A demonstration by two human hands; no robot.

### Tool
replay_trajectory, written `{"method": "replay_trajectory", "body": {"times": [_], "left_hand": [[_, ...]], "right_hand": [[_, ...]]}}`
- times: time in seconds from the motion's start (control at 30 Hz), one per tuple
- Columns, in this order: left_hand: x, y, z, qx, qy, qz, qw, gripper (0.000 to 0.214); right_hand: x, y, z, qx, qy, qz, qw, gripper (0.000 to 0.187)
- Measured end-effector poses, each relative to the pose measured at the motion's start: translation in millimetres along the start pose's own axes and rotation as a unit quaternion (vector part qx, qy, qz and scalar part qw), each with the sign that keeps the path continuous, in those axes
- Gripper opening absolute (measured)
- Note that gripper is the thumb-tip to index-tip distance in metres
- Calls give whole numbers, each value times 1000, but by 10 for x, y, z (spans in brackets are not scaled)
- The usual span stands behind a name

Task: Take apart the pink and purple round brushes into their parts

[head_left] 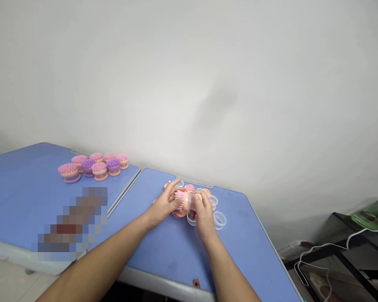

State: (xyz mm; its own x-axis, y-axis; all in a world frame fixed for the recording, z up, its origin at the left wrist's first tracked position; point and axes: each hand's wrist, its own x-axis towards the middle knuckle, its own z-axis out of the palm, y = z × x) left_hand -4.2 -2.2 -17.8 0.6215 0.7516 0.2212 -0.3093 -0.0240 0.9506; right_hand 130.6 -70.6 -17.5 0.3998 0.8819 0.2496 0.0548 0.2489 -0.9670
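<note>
In the head view, my left hand (164, 207) is closed round the bristle side of a small pink and peach scrub brush (185, 201), which is tipped sideways above the table. My right hand (204, 214) pinches a clear plastic ring (192, 203) against the brush's peach side; whether the two parts are fully joined I cannot tell. Beneath and behind the hands lie more pink brush heads (189, 187) and orange parts, partly hidden by my fingers. Several loose clear rings (219, 220) rest just right of my right hand.
On the adjoining blue table (25, 184) at left, several finished-looking pink and purple brushes (100, 171) stand upright in a group. A seam divides the two tables. A pale wall rises behind. At right, a black rack (349, 264) carries a white cable (327, 244) and a green bag (373, 216).
</note>
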Motion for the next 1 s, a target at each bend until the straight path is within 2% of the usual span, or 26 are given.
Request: {"method": "replay_trajectory", "body": {"times": [0.07,0.2,0.3,0.4,0.47,0.6,0.7,0.77,0.87,0.93,1.0], "left_hand": [[-5,-13,24,25,-21,37,999,84],[-9,-5,69,49,-21,33,998,59],[2,38,56,22,-13,-37,999,49],[28,112,3,-1,14,-104,994,52],[55,178,-53,-15,71,-74,995,50],[129,290,-218,-23,198,56,978,54],[196,278,-382,55,248,58,965,68],[244,215,-490,170,258,24,951,62],[307,74,-609,341,242,-61,906,47],[336,-18,-650,390,228,-109,885,43],[356,-87,-672,407,223,-130,876,40]], "right_hand": [[7,10,5,37,2,16,999,38],[13,37,11,78,2,19,997,35],[19,41,4,86,-3,7,996,34],[36,27,-15,118,10,9,993,32],[51,15,-31,156,18,19,987,32],[77,-8,-65,216,6,10,976,31],[82,-14,-84,228,1,5,974,30],[82,-11,-92,228,-4,8,974,29],[86,0,-98,229,-9,15,973,28],[90,4,-99,232,-9,18,973,28],[95,5,-99,234,-6,19,972,28]]}}
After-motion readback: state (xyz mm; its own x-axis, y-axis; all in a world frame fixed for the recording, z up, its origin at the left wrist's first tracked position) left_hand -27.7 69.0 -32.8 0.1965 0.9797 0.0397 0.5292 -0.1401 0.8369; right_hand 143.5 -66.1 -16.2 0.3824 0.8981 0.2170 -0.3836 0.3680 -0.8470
